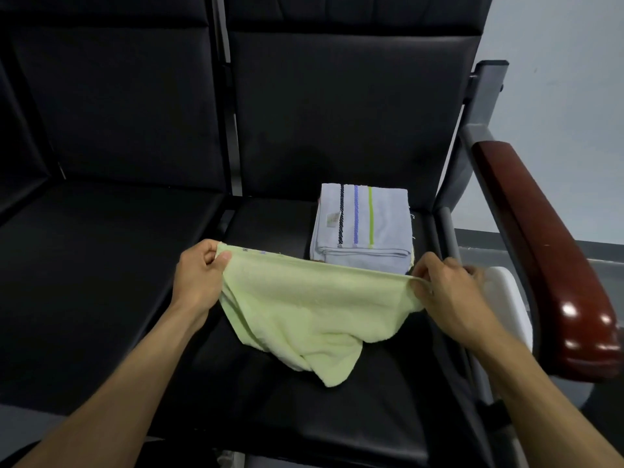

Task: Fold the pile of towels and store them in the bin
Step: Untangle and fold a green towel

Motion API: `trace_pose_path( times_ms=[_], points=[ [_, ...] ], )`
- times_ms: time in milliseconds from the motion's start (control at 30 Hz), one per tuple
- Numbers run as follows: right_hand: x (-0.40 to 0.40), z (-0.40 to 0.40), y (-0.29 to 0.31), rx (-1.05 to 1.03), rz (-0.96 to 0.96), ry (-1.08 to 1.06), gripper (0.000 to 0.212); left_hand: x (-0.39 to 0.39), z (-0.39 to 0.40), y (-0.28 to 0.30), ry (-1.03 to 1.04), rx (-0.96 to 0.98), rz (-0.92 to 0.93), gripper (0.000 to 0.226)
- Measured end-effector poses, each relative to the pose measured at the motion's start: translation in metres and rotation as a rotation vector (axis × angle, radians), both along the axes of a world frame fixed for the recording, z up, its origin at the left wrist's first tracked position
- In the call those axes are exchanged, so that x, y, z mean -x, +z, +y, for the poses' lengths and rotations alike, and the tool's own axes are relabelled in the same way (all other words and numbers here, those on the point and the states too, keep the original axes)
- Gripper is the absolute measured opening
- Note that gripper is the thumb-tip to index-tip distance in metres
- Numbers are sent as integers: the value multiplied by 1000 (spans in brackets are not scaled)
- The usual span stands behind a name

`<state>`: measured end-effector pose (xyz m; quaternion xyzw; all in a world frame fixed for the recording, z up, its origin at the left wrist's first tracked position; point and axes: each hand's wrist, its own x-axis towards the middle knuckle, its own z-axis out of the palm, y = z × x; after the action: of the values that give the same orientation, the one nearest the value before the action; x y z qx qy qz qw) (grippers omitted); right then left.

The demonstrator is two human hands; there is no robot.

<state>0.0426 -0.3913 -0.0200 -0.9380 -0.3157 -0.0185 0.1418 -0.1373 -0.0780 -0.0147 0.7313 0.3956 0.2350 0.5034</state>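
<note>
Pale green towel (304, 312) at lower centre of frame, stretched between both hands over the black seat (101, 298). Left hand (199, 278) grip: thumb and fingers pinching the towel's left top corner. Right hand (445, 288) grip: pinching the right top corner. Towel's lower edge sags onto the seat. Folded white striped towel stack (363, 224) just behind, centre-right. White bin (506, 298) at right edge, beside the wooden armrest (553, 258).

The black seat (101, 282) at 9 o'clock lies open for a hand. At 1 o'clock the folded towel stack (363, 228) blocks the way, and the wooden armrest (547, 265) closes 3 o'clock. Under it sits a white object (506, 298), maybe a bin.
</note>
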Motion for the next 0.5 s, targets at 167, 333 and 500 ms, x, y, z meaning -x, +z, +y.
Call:
trace_pose_path(
  times_ms=[167,333,500],
  points=[
    [2,1,-2,-23,31,70,20,1,3,0,5,10,-2,16],
    [2,0,-3,-77,85,156,15,4,8,0,30,5,1,14],
    [4,2,7,-216,60,44,14,3,9,-2,48,-4,9,13]
  ],
)
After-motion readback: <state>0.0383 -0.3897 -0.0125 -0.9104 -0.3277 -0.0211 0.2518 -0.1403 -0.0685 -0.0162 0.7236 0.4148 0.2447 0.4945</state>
